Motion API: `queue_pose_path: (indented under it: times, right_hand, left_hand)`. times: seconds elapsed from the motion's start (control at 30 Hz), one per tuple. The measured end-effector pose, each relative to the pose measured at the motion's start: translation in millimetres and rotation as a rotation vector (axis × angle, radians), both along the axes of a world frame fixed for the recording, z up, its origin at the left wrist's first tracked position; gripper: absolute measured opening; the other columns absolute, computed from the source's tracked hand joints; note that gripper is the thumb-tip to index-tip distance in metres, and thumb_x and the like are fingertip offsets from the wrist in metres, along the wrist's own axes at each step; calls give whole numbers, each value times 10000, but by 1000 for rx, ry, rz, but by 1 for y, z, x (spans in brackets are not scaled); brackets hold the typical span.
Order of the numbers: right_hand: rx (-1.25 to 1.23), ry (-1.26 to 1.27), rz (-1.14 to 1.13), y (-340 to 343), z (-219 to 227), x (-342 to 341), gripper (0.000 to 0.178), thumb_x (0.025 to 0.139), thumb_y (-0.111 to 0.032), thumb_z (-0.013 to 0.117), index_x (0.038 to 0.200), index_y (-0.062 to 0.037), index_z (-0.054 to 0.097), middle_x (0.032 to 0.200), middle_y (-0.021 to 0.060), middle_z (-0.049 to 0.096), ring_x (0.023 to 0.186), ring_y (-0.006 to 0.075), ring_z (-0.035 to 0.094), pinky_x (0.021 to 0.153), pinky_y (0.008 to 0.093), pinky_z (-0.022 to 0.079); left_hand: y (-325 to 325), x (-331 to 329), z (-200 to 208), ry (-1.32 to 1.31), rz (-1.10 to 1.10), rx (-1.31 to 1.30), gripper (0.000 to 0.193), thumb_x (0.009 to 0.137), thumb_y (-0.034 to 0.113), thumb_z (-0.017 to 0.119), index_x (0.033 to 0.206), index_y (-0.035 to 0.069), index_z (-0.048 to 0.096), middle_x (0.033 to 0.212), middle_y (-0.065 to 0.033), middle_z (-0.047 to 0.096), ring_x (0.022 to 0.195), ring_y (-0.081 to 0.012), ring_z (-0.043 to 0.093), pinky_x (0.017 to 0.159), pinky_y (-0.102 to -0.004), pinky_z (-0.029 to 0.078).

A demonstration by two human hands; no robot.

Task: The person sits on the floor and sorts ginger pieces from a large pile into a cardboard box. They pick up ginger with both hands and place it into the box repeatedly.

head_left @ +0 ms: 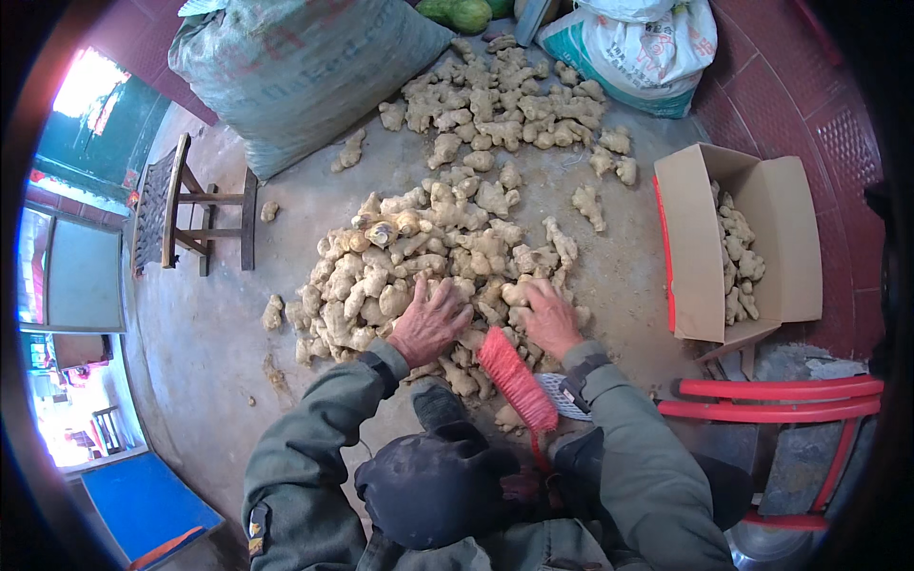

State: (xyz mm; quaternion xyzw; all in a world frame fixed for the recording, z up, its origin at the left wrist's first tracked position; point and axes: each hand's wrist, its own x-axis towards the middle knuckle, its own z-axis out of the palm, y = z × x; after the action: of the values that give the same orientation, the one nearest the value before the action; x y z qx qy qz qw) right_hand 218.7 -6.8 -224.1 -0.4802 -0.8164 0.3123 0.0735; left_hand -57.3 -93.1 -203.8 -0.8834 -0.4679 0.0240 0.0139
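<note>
- A large pile of knobby, pale tan ginger roots [367, 285] lies on a grey concrete floor [205, 362], directly under the fingers of both hands and spreading forward and to the left of them.
- The left hand [430, 322] rests palm down on the near side of the pile, its fingers slightly apart and pointing forward, touching the roots beneath.
- The right hand [550, 322], well apart from the left, is bent over the pile's right part, its fingers curled down over a pale root; whether they are clamped on it I cannot tell.
- Between the hands, just nearer than the fingers, a red mesh bag [517, 381] lies slantwise against the roots, with white netting [564, 396] beside it, under the right wrist.
- Beyond the fingertips, past the pile, a second spread of ginger [505, 100] covers the floor.
- Farther ahead and left of the fingers stands a bulging grey-green woven sack [295, 90]; ahead and right, a white and green sack [643, 57]; between them, green gourds [462, 13].
- Well to the right of the right fingers, an open cardboard box [693, 247] holds more ginger; nearer than it is a chair with red tubing [781, 409].
- Well to the left of the left fingers is a small wooden stool [249, 219].
</note>
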Motion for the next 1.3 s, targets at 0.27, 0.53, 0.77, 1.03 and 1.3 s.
queue_pose_path:
  times: [0.27,0.53,0.77,1.03,1.3]
  right_hand:
    - [-606,540,-550,-4,-24,40,496,1030,-361,657,1309,48,647,1196,217,700,1048,298,671,905,462,540]
    - [-812,801,-687,-24,-2,101,442,1073,-336,630,1381,-19,625,1187,66,693,1000,161,673,736,341,635]
    - [-902,799,-711,-33,9,116,428,1089,-345,610,1383,-34,621,1176,51,691,984,163,687,746,346,637]
    - [-996,745,-577,-69,-7,97,410,1065,-360,647,1288,-16,652,1149,42,675,990,127,646,793,323,603]
    - [-1061,651,-349,-99,-14,81,442,1062,-358,634,1292,15,688,1174,63,715,1060,145,627,967,325,498]
  left_hand:
    - [-4,13,-8,20,27,1,589,928,315,635,1483,137,547,1539,-225,481,1413,-390,466,1106,-735,354]
    - [0,18,-12,8,15,33,464,888,313,632,1308,115,636,1517,-256,483,1312,-379,521,1050,-665,390]
    - [-6,26,-8,21,57,12,469,904,299,631,1343,137,606,1591,-257,410,1361,-433,475,1087,-731,366]
    - [-5,35,-17,127,92,1,479,895,295,651,1348,146,604,1605,-285,389,1356,-457,469,1071,-723,363]
    - [2,31,-6,1,166,-7,506,847,274,718,1314,118,600,1559,-266,430,1323,-426,499,1066,-630,390]
